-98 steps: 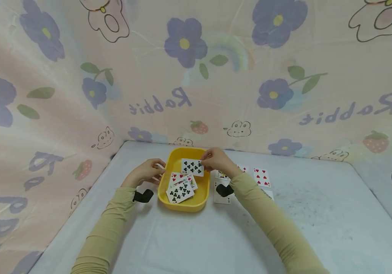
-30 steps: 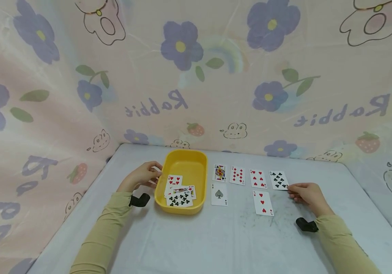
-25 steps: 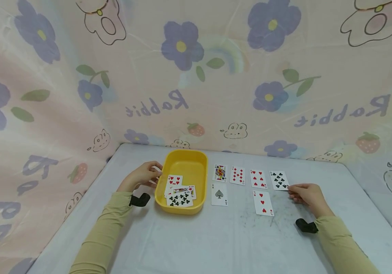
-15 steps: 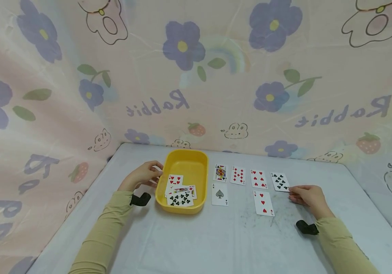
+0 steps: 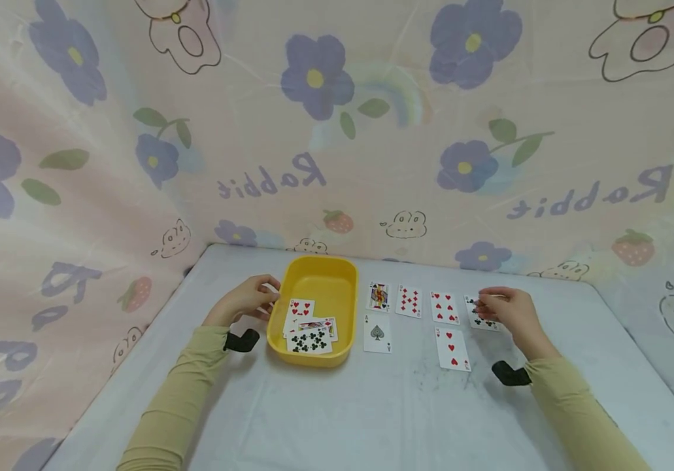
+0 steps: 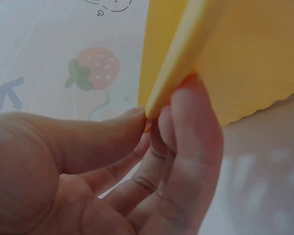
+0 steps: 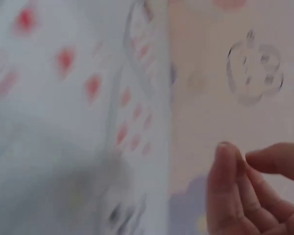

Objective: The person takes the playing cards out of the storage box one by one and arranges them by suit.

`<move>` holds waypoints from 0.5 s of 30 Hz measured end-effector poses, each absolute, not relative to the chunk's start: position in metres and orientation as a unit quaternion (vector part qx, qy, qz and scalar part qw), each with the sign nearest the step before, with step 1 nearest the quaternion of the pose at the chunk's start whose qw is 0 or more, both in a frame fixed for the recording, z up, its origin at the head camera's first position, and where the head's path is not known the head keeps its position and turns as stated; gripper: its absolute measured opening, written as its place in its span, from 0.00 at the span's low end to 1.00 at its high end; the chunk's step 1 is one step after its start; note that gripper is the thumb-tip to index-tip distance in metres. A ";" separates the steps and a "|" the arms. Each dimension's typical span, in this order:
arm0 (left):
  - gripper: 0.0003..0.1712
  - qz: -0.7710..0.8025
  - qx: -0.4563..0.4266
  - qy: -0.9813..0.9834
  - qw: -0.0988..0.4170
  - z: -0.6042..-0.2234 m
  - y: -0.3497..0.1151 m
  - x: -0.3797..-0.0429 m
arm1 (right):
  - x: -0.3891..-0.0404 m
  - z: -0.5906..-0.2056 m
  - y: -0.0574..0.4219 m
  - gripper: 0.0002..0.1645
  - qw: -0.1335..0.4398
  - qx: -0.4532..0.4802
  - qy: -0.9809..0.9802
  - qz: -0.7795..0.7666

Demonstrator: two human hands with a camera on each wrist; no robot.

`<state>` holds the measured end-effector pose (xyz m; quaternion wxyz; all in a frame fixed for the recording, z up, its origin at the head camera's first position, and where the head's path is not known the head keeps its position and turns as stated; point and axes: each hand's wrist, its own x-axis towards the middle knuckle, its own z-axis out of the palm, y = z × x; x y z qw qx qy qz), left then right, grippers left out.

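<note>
My left hand pinches the left rim of a yellow plastic tray; in the left wrist view the thumb lies on one side of the rim and the fingers on the other. Loose playing cards lie low in the tray, a clubs card on top, with a face card and a hearts card beneath. Over at the right, my right hand hovers above a clubs card on the table, partly covering it from view. Nothing sits between its loosely bent fingers.
Left of that clubs card run a six of hearts, a diamonds card and a face card. In front lie a three of hearts and an ace of spades. A printed curtain closes off the back and left.
The right hand carried the clubs card from over the tray to the right end of the back row, let it go and lifted up leftward. The left hand stays at the tray rim.
</note>
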<state>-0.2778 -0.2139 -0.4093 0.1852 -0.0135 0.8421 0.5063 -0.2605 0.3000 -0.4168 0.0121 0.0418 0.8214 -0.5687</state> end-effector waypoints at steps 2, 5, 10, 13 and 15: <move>0.16 0.508 -0.013 0.841 0.183 -0.409 -0.214 -0.278 | -0.266 -0.400 0.274 0.25 0.025 -0.012 0.825 -0.564; 0.16 0.513 -0.014 0.839 0.182 -0.410 -0.214 -0.279 | -0.274 -0.377 0.231 0.23 0.057 -0.076 0.826 -0.555; 0.15 0.516 -0.019 0.837 0.180 -0.410 -0.212 -0.278 | -0.290 -0.358 0.165 0.18 0.098 -0.163 0.826 -0.531; 0.15 0.515 -0.021 0.838 0.178 -0.409 -0.212 -0.277 | -0.296 -0.351 0.130 0.16 0.123 -0.201 0.829 -0.507; 0.16 0.514 -0.021 0.839 0.177 -0.409 -0.213 -0.276 | -0.300 -0.348 0.109 0.16 0.148 -0.215 0.828 -0.497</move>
